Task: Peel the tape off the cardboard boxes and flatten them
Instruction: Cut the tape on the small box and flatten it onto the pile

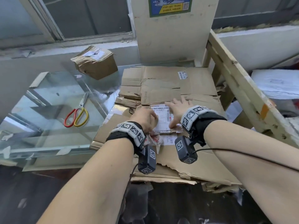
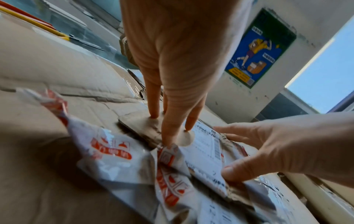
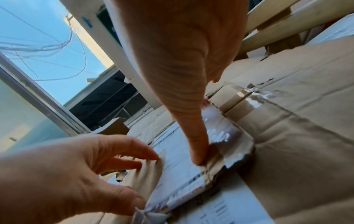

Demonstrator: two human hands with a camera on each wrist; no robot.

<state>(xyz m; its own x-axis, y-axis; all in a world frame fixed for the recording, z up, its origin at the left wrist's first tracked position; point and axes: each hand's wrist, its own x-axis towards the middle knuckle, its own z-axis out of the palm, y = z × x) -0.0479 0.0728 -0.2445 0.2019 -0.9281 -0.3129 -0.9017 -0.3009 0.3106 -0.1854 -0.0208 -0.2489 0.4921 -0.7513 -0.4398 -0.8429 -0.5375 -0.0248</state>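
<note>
**Cardboard stack, both hands on the labelled piece**

Cardboard (image 1: 169, 84), flattened, lies in a stack of several sheets beside a glass table (image 1: 48, 97). On top of the stack, near its middle, sits a smaller torn cardboard piece carrying a white shipping label (image 1: 162, 118) with barcodes. Clear tape (image 3: 254, 100) runs glossy across a seam of the sheet under it, just right of the label.

Left hand (image 1: 145, 118): fingers extended downward, slightly apart, tips pressing on the torn piece and on the label's left edge. Left wrist view shows 3 fingertips (image 2: 167, 136) in contact. Crumpled white wrapping with red print (image 2: 114, 154) lies bunched just below this hand; whether the thumb holds it, I cannot tell.

Right hand (image 1: 179, 109): fingers spread flat over the label's far right side, thumb (image 2: 231, 172) pressing the label's near right corner. No curl round anything visible.

1 unflattened box (image 1: 95, 63), closed, with a white label on its lid, stands at the far corner of the glass table; contents not visible. Scissors (image 1: 77, 113) with 1 red and 1 yellow handle loop lie on the glass, blades pointing away, well apart from the hands. A wooden frame (image 1: 239, 88) borders the stack on the right. A blue and green poster (image 1: 169, 5) hangs on the pillar behind.
</note>
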